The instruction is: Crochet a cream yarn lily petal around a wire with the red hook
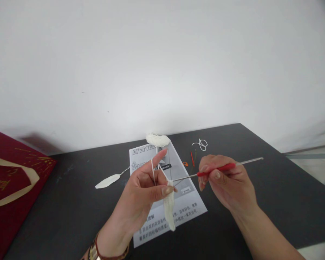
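Observation:
My left hand (148, 184) pinches the top of a narrow white crocheted piece (169, 213) between thumb and fingers, and the piece hangs down over the printed sheet. White yarn (152, 168) loops round the raised index finger and runs down to the work. In my right hand (227, 180) is a crochet hook (218, 169) with a red grip, held like a pen. Its thin metal tip points left and meets the top of the crocheted piece; the other end sticks out to the right. The exact stitch at the tip is too small to make out.
A printed sheet (189, 207) lies under the hands, with a white yarn bundle (157, 139) at its top. Left is a finished-looking white leaf-shaped piece (108, 181); right are a red needle (192, 158), an orange marker (185, 164) and a white cord (202, 144). A red bag (21, 169) stands left.

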A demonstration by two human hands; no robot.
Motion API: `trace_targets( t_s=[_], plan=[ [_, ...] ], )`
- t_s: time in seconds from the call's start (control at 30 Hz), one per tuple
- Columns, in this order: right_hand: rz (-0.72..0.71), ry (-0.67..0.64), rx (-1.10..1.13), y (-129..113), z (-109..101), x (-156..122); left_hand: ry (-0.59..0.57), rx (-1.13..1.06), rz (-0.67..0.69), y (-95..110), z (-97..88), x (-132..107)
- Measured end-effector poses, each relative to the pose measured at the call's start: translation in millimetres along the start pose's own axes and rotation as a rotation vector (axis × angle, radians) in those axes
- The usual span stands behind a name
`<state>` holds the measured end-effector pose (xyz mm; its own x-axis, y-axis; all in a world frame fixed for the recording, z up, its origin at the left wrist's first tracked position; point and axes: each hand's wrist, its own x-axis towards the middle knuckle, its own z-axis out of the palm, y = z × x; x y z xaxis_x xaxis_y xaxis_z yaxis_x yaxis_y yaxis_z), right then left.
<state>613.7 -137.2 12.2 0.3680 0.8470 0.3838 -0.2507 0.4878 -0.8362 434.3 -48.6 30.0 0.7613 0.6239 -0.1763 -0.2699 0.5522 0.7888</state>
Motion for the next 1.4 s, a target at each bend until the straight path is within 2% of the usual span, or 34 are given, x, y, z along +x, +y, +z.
trace_targets(
  t_s=[0.57,1.0,1.4],
  plan=[
    [-0.125,-0.226,-0.241,-14,-11,4,-0.173,0.001,-0.178,3,-11.9,5],
    [-0.104,-0.285,-0.292,-17,-12,8,-0.204,0.078,-0.233,3,-17.4,7],
    [-0.040,-0.309,-0.198,-16,-14,8,-0.245,0.110,-0.273,2,-17.1,7]
  ],
)
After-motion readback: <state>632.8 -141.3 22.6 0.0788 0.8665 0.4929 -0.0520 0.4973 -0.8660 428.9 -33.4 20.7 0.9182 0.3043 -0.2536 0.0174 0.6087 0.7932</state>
